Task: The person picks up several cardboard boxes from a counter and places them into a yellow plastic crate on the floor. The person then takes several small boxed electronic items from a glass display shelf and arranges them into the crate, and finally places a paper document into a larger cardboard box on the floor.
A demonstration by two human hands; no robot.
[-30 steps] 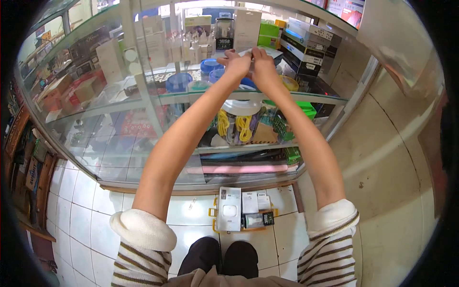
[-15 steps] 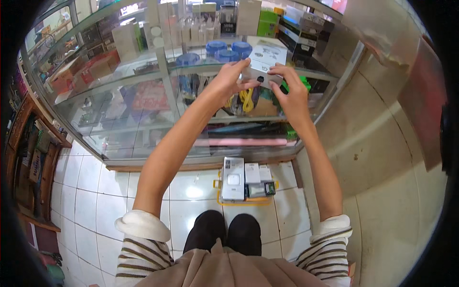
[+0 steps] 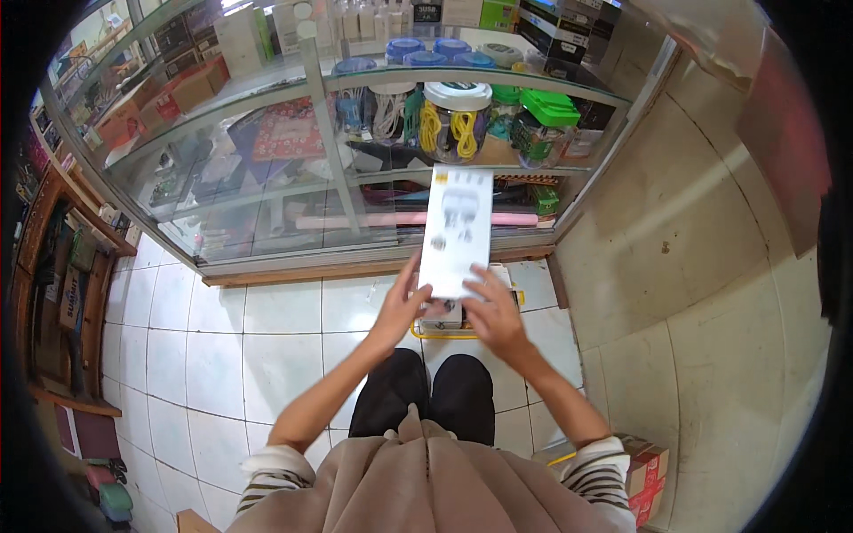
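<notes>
Between my two hands is a white box [image 3: 458, 235] with pictures of earphones on its face, held out in front of the glass cabinet. My left hand [image 3: 402, 309] grips its near left corner, and my right hand [image 3: 494, 311] grips the near right corner. Below the box, on the floor, sits a yellow-rimmed basket [image 3: 444, 336] of smaller boxes, mostly hidden by the box and my hands. Behind the box's far end, a clear jar [image 3: 458, 120] with a white lid and yellow cables stands on a shelf.
The glass display cabinet [image 3: 267, 273] spans the front. Its shelves carry blue-lidded jars [image 3: 406, 51], a green-lidded jar [image 3: 544, 129] and a long pink roll [image 3: 426, 219]. A wall [image 3: 662, 293] closes the right side. A wooden shelf [image 3: 93, 293] stands left; a taped carton [image 3: 647, 475] lies behind my right arm.
Both hands have come down and toward me from the upper shelf, bringing the white box with them. It now hangs over the basket, its printed face turned up.
</notes>
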